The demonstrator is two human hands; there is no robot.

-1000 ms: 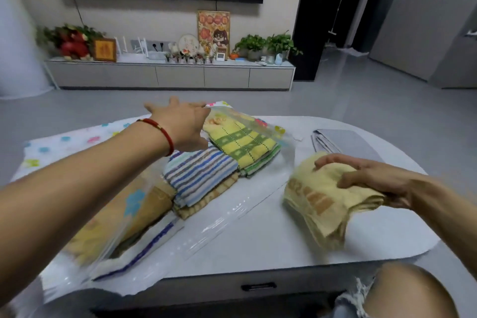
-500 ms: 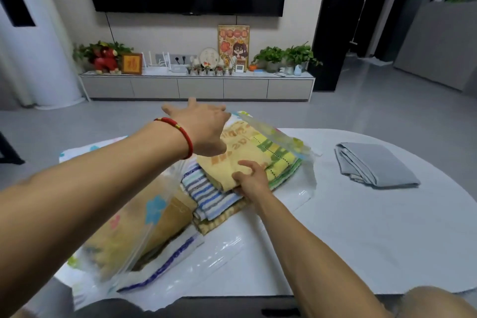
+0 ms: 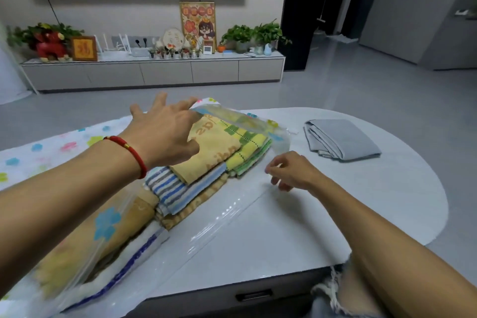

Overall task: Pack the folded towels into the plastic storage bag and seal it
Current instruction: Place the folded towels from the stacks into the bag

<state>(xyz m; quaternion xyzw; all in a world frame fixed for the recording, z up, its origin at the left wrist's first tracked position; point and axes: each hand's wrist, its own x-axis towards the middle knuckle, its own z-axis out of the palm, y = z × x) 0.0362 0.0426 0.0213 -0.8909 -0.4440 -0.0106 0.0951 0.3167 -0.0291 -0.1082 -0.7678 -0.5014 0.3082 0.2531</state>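
Observation:
A clear plastic storage bag (image 3: 227,217) with flower prints lies open across the white table (image 3: 361,188). Inside are several folded towels: a yellow-orange lettered towel (image 3: 211,150) on top, a blue striped one (image 3: 178,188), a yellow-green checked one (image 3: 250,147), and more at lower left. My left hand (image 3: 165,131), fingers spread, holds the bag's upper flap up above the stack. My right hand (image 3: 291,170) hovers with loosely curled fingers over the bag's lower flap, just right of the towels, holding nothing. A folded grey towel (image 3: 340,139) lies apart at right.
The table's front edge carries a drawer handle (image 3: 254,294). My knee in frayed denim (image 3: 343,292) sits at lower right. Beyond the table is grey floor, then a low TV cabinet (image 3: 154,72) with plants and ornaments.
My right hand carried the yellow-orange towel from the table's right into the bag, laid it on the stack, let go and drew back right. The left hand kept holding the flap.

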